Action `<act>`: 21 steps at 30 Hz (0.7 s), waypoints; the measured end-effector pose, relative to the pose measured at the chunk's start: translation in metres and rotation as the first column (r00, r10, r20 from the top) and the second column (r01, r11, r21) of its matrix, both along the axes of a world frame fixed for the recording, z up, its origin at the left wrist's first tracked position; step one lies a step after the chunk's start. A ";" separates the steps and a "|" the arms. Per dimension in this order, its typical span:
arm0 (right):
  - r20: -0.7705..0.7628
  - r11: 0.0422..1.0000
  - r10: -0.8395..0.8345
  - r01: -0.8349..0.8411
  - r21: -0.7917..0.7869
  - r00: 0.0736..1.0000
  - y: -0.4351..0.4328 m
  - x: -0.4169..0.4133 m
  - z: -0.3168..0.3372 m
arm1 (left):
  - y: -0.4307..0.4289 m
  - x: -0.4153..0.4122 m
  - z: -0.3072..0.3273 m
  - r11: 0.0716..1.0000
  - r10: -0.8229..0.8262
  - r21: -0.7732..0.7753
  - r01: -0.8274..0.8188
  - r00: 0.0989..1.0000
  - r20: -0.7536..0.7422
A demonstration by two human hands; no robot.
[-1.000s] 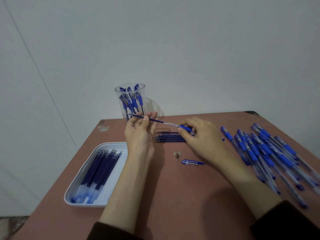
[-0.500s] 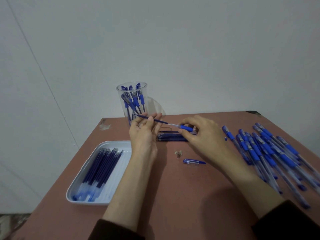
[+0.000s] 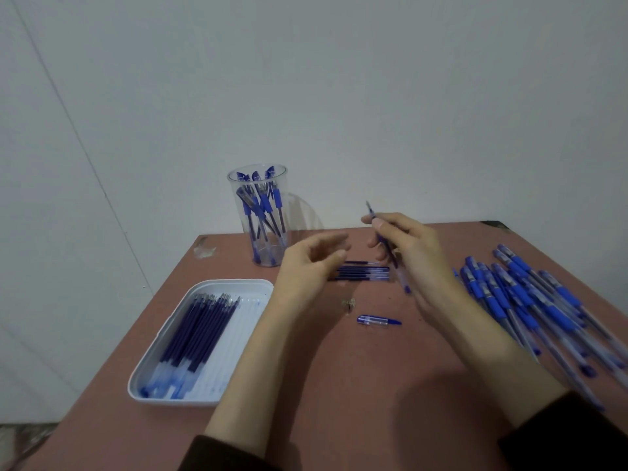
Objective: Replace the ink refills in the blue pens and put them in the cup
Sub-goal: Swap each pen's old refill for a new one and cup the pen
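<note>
Head view: a clear plastic cup (image 3: 257, 215) with thin, smooth walls and a round rim stands upright at the far edge of a matte reddish-brown table (image 3: 339, 385). Several finished pens (image 3: 261, 205) lean inside it, blue rubbery grips uppermost.

The right hand (image 3: 414, 260) hovers to the right of the cup, at about the height of its lower half. Its thumb and fingers curl around a blue pen (image 3: 402, 278) and pinch the slim shaft. The pen is steeply tilted, with its thin tip rising toward the cup's side and its clear lower end pointing down. Motion blur hides whether a refill sits inside.

The left hand (image 3: 306, 266) floats between the cup and the right hand. Its fingers are loosely bent, slightly apart and hold nothing.

A short row of loose refills (image 3: 363, 273), thin dark rods with clear ends, lies flat on the table right of the cup's base, partly behind the left hand. Nearer than these, right of the cup, lie a tiny metal piece (image 3: 350, 304) and a clear pen cap (image 3: 377, 321) with blue ends.

A rounded white plastic tray (image 3: 238, 287) sits in front of the cup, slightly left. It holds tray refills (image 3: 197, 334) packed side by side. Far right of the cup sprawls a pile of pens (image 3: 530, 300) with clear barrels and blue grips.
</note>
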State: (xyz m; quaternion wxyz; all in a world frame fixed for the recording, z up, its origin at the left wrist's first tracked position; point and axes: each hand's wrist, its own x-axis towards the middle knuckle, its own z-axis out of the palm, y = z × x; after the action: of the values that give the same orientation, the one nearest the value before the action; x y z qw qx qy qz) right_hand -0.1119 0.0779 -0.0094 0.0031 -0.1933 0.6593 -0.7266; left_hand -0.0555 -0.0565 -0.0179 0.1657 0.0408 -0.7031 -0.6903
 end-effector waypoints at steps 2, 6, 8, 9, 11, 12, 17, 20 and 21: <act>0.119 0.987 0.066 -0.047 -0.153 0.991 0.003 0.000 0.003 | 0.002 0.003 -0.004 0.966 0.030 -0.258 -0.007 0.996 0.085; 0.181 0.970 0.103 -0.058 -0.237 0.978 0.007 -0.004 0.002 | -0.002 0.009 -0.008 0.806 -0.011 -0.572 0.155 0.969 0.248; 0.182 0.972 0.091 -0.048 -0.229 0.979 0.008 -0.005 0.001 | -0.004 0.009 -0.006 0.734 -0.040 -0.640 0.225 0.956 0.290; 0.179 0.974 0.088 -0.047 -0.222 0.980 0.008 -0.005 0.001 | -0.004 0.009 -0.007 0.698 -0.043 -0.674 0.244 0.953 0.300; 0.170 0.977 0.087 -0.052 -0.206 0.982 0.007 -0.005 0.001 | -0.003 0.009 -0.010 0.639 -0.028 -0.727 0.249 0.953 0.302; 0.165 0.979 0.088 -0.055 -0.195 0.982 0.006 -0.004 0.001 | -0.003 0.008 -0.012 0.633 -0.008 -0.742 0.221 0.960 0.279; 0.064 0.998 0.057 -0.059 0.028 0.996 0.004 -0.002 -0.001 | -0.003 0.000 -0.010 0.941 0.140 -0.311 -0.133 0.990 0.002; -0.031 0.971 0.064 -0.055 0.231 0.997 -0.001 0.001 -0.006 | -0.008 0.000 -0.005 0.986 0.149 0.084 -0.145 0.988 -0.042; -0.052 0.961 0.076 -0.059 0.271 0.996 -0.002 0.002 -0.007 | -0.008 0.002 -0.004 0.975 0.135 0.183 -0.125 0.990 -0.045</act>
State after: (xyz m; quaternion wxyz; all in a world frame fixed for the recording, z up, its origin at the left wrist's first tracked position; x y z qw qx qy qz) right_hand -0.1100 0.0758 -0.0168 0.0335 -0.2359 0.7446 -0.6236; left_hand -0.0540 -0.0642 -0.0219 0.2262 0.0815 -0.6287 -0.7395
